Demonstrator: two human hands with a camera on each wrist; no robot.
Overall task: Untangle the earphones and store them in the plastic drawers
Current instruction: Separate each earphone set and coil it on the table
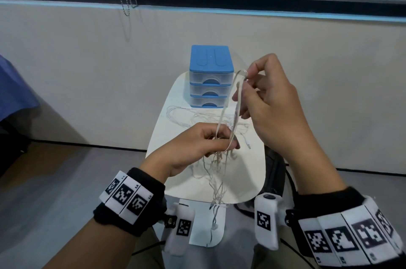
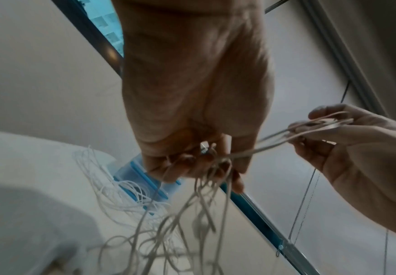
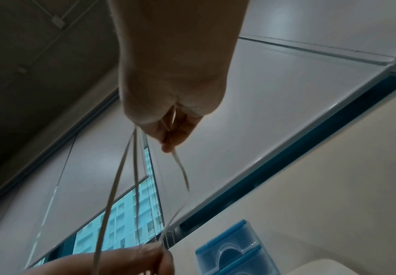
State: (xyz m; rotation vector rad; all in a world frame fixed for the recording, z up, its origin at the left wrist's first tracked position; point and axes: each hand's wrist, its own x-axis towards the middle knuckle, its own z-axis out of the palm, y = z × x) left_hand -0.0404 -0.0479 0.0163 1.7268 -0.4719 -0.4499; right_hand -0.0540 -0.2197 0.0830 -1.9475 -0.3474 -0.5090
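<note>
Your white tangled earphones (image 1: 219, 158) held stretched above the table, more cable lying before shut blue-topped plastic drawers (image 1: 210, 77)

On your left wristband (image 1: 126, 197), at the lower left of the head view, tiny characters sit beside the black-and-white square code tags; they look like "L4" and "L5", but they are too small for you to be sure. The tags on your right wristband (image 1: 351, 238), at the lower right, and on the two white wrist cameras carry only code patterns. Neither wrist view shows you any writing.
</note>
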